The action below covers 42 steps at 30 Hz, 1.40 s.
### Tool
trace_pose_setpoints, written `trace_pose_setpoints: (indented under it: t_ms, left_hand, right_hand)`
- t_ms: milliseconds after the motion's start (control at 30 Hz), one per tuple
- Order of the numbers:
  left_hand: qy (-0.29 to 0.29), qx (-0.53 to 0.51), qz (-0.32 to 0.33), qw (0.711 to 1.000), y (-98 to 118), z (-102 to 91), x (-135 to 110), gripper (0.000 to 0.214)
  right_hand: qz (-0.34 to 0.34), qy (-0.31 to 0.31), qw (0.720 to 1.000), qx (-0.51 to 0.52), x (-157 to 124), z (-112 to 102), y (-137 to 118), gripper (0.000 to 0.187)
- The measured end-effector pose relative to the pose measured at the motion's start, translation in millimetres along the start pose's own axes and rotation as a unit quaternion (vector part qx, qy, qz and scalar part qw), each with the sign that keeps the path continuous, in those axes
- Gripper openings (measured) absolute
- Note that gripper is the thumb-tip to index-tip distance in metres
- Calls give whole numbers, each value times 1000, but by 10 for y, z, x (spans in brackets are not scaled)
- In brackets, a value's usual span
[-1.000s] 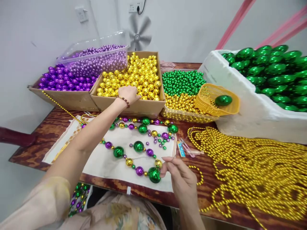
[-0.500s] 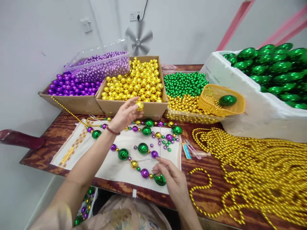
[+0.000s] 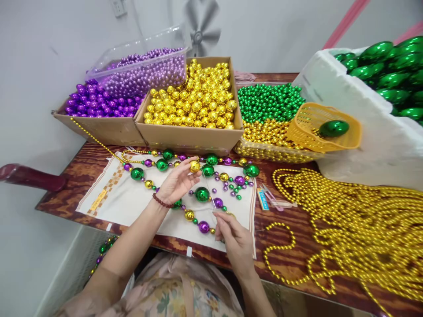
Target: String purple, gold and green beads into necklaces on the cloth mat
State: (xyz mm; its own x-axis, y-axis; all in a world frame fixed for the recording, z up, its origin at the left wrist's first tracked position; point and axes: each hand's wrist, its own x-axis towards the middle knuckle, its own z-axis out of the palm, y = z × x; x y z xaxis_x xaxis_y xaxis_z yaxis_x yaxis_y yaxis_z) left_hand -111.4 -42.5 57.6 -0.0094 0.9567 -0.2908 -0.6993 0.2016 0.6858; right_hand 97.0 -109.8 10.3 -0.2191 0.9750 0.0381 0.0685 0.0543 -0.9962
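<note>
My left hand (image 3: pixel 176 182) pinches a large gold bead (image 3: pixel 194 166) between thumb and fingertips above the white cloth (image 3: pixel 132 211). Below and to the right of it, my right hand (image 3: pixel 233 237) has its fingers closed on a long thin needle (image 3: pixel 208 187), whose tip points up towards the gold bead. A bead garland (image 3: pixel 204 226) in green, purple and gold runs across the cloth and partly under my right hand. Close to the needle lie a big green bead (image 3: pixel 202 194) and a purple bead (image 3: pixel 218 202). Small loose beads (image 3: pixel 232 187) are scattered to the right.
Behind the cloth stand a box of gold beads (image 3: pixel 188 136), a box of purple beads (image 3: pixel 102 130) and a tub of small beads (image 3: pixel 277 152). A yellow basket (image 3: pixel 307 125) leans by a foam box (image 3: pixel 343 145). Gold bead chains (image 3: pixel 357 229) and thread snips (image 3: pixel 272 196) lie to the right.
My left hand has come down and closer with the gold bead, away from the gold box. The needle now slants towards that bead. The camera view has tilted downward.
</note>
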Motion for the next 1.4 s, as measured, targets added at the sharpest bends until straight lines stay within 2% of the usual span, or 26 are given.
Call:
trace_pose_setpoints:
  t_ms: [200, 400, 633, 767, 1000, 1167, 1400]
  left_hand:
    - [36, -10, 14, 999, -103, -46, 8, 16]
    - [41, -38, 46, 997, -143, 2, 19, 6]
    - [75, -143, 26, 987, -151, 108, -4, 19]
    - [87, -166, 14, 982, -165, 131, -21, 21]
    - [66, -126, 40, 989, -200, 111, -45, 10]
    - [52, -71, 79, 993, -322, 150, -116, 21]
    - [72, -16, 136, 988, -426, 164, -192, 27]
  right_hand:
    - [0, -4, 1000, 9, -26, 14, 36, 20]
    - [-8, -25, 1000, -11, -59, 46, 73, 21]
    - [-24, -28, 998, -52, -81, 43, 129, 22]
    - [-18, -26, 998, -46, -93, 48, 166, 22]
    - [-10, -25, 999, -39, -97, 62, 188, 22]
    - [-2, -15, 999, -42, -71, 134, 199, 22]
    - [8, 1, 999, -38, -23, 207, 179, 22]
